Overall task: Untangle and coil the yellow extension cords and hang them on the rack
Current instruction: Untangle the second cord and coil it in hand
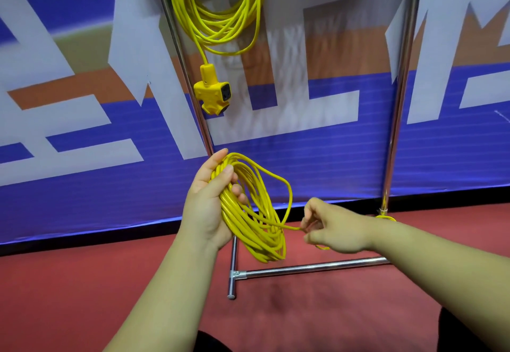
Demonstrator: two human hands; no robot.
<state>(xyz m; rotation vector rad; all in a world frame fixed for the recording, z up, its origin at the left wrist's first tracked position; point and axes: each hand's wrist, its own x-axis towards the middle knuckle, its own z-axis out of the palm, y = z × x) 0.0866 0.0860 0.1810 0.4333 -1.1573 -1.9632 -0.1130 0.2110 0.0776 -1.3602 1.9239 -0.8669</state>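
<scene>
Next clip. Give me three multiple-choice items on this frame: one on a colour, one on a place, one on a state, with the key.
1. The floor is: A. red B. green C. grey
2. The yellow socket block is: A. on the floor B. dangling under the hung coil on the rack C. on the rack's base bar
3. The right hand: A. hangs idle B. pinches a loose strand from the held coil in the left hand C. grips a rack post

Key:
1 A: the surface under the rack is red.
2 B: it hangs by its cable from that coil.
3 B: the fingertips close on the strand.
</scene>
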